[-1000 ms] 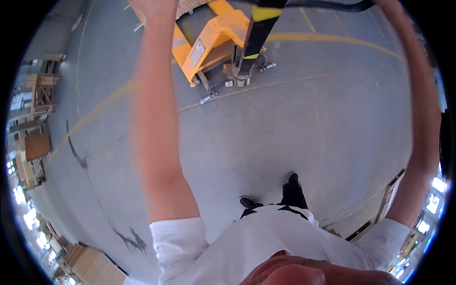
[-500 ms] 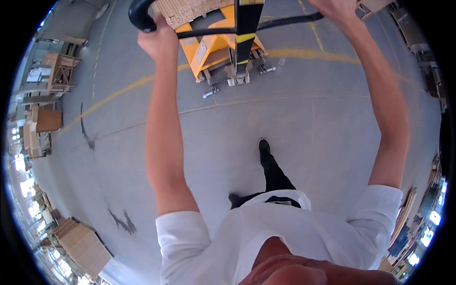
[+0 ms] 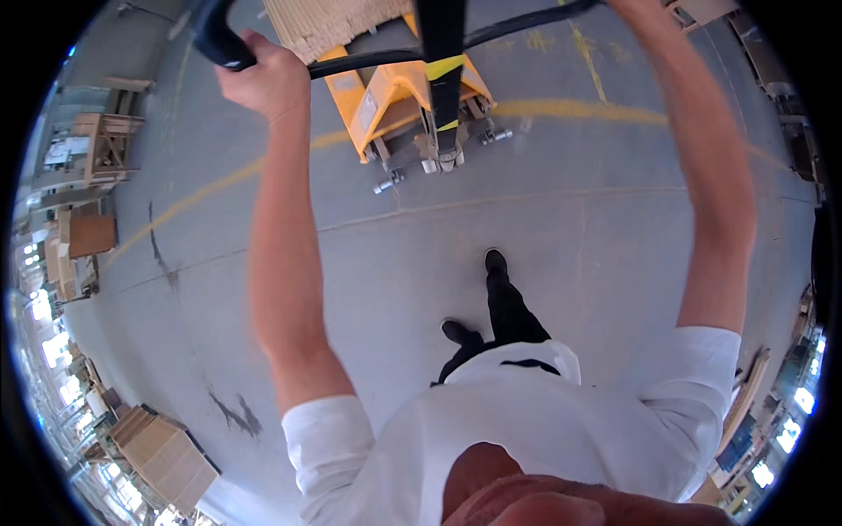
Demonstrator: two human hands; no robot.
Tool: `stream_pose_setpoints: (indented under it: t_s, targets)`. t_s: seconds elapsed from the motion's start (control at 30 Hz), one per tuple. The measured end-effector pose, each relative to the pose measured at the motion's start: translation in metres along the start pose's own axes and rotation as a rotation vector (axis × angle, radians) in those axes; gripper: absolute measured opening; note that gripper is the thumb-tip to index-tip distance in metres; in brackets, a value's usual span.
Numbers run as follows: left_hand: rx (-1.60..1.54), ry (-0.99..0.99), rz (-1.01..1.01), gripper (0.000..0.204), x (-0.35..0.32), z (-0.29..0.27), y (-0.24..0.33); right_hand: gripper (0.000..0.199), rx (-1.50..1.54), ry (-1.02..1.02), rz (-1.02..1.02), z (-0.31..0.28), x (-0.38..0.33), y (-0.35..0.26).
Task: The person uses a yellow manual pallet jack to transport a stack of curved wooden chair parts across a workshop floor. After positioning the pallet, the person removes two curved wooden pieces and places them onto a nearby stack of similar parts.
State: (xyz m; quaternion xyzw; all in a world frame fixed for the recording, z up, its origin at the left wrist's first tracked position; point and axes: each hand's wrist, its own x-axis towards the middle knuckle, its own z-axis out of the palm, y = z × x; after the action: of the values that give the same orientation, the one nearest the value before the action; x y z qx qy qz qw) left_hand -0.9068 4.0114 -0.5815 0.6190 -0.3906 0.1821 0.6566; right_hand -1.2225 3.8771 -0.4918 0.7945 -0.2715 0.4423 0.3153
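handle [image 3: 368,60]: smooth black tubular bar curving along the top of the frame | left hand [image 3: 263,79]: wrapping tight around its upper-left bend | right hand: running off the top edge, grasp impossible to tell | pallet jack [image 3: 399,105]: boxy orange painted metal, sitting upper centre beneath the handle | load [image 3: 329,22]: pale ribbed wood | floor [image 3: 579,245]: matte grey concrete

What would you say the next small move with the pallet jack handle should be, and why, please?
Probably a steady pull on the handle, stepping back. The left hand grips its black loop, the right arm reaches its other end at the frame's top, the yellow jack carries a load, and one foot is forward on open floor.
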Motion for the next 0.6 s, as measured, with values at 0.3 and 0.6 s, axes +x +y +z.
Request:
stream_pose_setpoints:
  t_s: [0.3,0.6]
  targets:
    - [0.057,-0.614,-0.311,0.028,-0.064,-0.121,0.08,0.045,0.324,-0.84,0.248,-0.185,-0.02,-0.012]
    - [0.051,-1.444,-0.252,0.043,-0.317,-0.427,0.176,0.025,0.698,-1.261,0.211,-0.458,-0.313,-0.136]
